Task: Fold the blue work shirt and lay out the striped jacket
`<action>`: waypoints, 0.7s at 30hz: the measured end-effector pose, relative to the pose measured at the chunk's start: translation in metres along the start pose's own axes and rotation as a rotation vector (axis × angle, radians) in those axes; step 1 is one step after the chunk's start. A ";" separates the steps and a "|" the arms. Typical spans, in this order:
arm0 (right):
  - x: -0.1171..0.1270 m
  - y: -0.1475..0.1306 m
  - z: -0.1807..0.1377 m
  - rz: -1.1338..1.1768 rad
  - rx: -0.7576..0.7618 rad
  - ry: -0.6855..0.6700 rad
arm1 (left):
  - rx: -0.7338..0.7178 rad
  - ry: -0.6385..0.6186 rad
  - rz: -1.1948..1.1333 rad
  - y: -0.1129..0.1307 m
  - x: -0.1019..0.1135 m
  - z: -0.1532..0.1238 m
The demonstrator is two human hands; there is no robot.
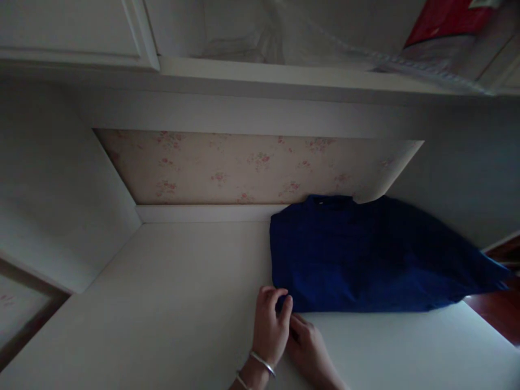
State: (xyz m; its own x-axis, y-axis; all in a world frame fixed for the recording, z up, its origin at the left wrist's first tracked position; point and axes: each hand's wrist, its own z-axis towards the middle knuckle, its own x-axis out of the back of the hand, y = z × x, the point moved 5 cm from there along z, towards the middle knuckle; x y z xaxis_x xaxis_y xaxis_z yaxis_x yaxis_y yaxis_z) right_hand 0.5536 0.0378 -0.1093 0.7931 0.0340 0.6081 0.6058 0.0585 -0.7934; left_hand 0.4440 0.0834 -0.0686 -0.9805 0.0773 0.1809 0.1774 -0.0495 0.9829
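Note:
A dark blue shirt (365,260) lies spread on a white table top (170,303), its collar toward the back wall and one sleeve hanging past the right edge. My left hand (270,330), with silver bangles on the wrist, pinches the shirt's near left corner between thumb and fingers. My right hand (311,349) lies just beside it on the table, fingers curled at the same hem; whether it grips cloth is hard to tell in the dim light.
A floral wallpaper panel (244,168) backs the table under a white shelf (264,76). A red item in clear plastic (442,21) sits on the shelf at top right. Dark wood floor (499,314) shows past the right edge.

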 end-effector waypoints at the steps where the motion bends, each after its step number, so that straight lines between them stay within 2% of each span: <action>1: 0.000 0.000 -0.001 -0.003 0.000 0.010 | -0.019 0.014 0.010 0.000 -0.003 0.002; 4: 0.002 -0.001 -0.002 -0.017 0.006 0.041 | -0.002 0.049 0.024 -0.007 -0.005 0.008; 9: 0.005 -0.005 -0.003 0.008 0.005 0.049 | 0.123 0.051 0.012 -0.022 -0.008 0.023; 15: 0.010 -0.010 -0.006 0.121 0.014 0.078 | 0.099 -0.015 0.020 -0.015 -0.009 0.044; 19: 0.020 0.004 -0.017 0.450 -0.132 0.153 | 0.089 -0.062 -0.016 -0.005 0.011 0.039; 21: 0.041 0.025 -0.033 0.625 -0.209 0.316 | 0.111 -0.065 -0.035 -0.003 0.035 0.030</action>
State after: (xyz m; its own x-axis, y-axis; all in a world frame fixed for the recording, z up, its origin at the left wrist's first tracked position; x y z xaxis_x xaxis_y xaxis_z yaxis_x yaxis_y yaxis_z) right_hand 0.6038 0.0079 -0.1052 0.9559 -0.2925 0.0284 0.0079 -0.0707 -0.9975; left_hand 0.4117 0.1161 -0.0641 -0.9794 0.1415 0.1443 0.1546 0.0642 0.9859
